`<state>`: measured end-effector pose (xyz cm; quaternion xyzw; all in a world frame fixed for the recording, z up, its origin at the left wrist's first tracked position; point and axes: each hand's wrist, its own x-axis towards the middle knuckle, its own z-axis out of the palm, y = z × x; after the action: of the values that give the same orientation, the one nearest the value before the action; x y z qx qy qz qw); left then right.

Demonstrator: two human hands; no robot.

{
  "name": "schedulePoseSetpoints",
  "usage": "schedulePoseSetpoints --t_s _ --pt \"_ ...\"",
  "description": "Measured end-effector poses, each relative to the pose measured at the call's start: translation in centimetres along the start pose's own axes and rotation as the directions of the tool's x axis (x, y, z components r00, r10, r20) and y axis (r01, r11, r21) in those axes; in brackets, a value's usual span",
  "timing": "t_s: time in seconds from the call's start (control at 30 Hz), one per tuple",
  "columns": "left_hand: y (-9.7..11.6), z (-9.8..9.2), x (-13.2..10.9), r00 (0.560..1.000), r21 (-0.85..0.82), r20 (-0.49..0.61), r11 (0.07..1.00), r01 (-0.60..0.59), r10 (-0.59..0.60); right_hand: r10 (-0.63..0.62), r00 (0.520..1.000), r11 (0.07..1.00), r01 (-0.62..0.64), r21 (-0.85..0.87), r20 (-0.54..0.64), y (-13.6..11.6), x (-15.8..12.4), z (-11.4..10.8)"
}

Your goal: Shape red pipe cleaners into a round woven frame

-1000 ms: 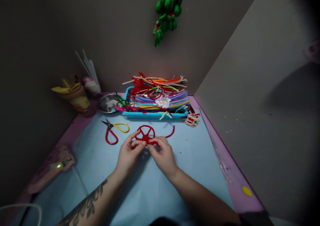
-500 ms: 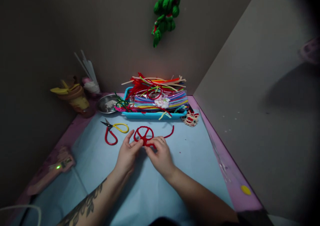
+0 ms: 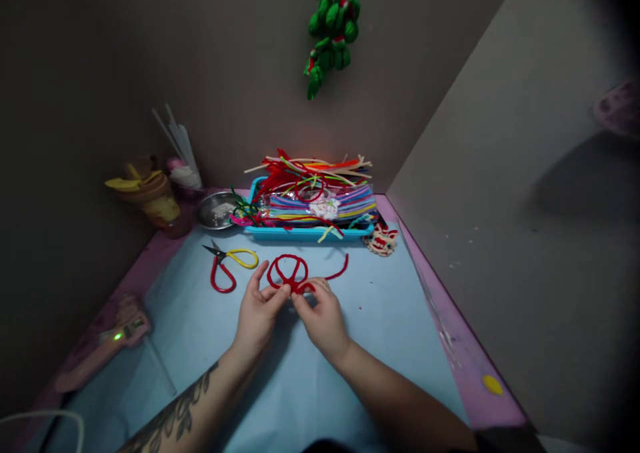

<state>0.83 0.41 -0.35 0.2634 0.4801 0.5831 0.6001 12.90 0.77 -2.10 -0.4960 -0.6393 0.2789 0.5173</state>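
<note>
Between my hands is a red pipe-cleaner ring (image 3: 306, 267) with spokes that meet at its near side. My left hand (image 3: 259, 311) pinches the ring's near edge between thumb and fingers. My right hand (image 3: 323, 316) is closed on a short red pipe-cleaner end beside that joint, which now curls over in a small loop. A longer red tail (image 3: 341, 269) reaches out past my right fingers over the blue mat (image 3: 395, 346). Scissors (image 3: 223, 256) with one red and one yellow handle lie spread left of my left hand.
A blue tray (image 3: 310, 235) heaped with coloured pipe cleaners stands at the back. Beside it are a metal bowl (image 3: 205, 218) and a lion-face ornament (image 3: 381, 241). A pink glue gun (image 3: 107, 349) lies at left, a flowerpot-like cup (image 3: 159, 203) behind. Walls close in the back and right.
My right fingers have bent the short red end round into a small loop by the ring's near side. My left hand keeps its pinch; the view has shifted slightly.
</note>
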Motion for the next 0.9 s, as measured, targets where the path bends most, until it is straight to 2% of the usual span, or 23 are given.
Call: schedulePoseSetpoints --t_s 0.2,0.37,0.57,0.7,0.9 --pt "-0.2 0.2 -0.2 0.999 -0.026 0.005 0.999 0.035 -0.035 0.096 0.995 0.993 -0.097 0.074 0.011 0.3 0.1 0.1" --pt "0.3 0.0 0.0 1.000 0.015 -0.027 1.000 0.006 -0.005 0.129 0.992 0.983 -0.129 0.134 0.012 0.6 0.0 -0.1" --pt "0.7 -0.3 0.1 1.000 0.100 0.012 0.995 0.024 -0.025 0.286 0.958 0.923 -0.283 0.261 0.027 1.0 0.4 -0.6" --pt "0.4 -0.6 0.2 0.995 0.169 0.102 0.986 0.004 -0.021 0.298 0.954 0.909 -0.291 0.297 0.023 1.1 0.5 -0.6" --pt "0.7 -0.7 0.2 0.992 0.227 0.126 0.974 -0.019 -0.010 0.226 0.974 0.953 -0.219 0.211 -0.008 0.9 0.8 -1.2"
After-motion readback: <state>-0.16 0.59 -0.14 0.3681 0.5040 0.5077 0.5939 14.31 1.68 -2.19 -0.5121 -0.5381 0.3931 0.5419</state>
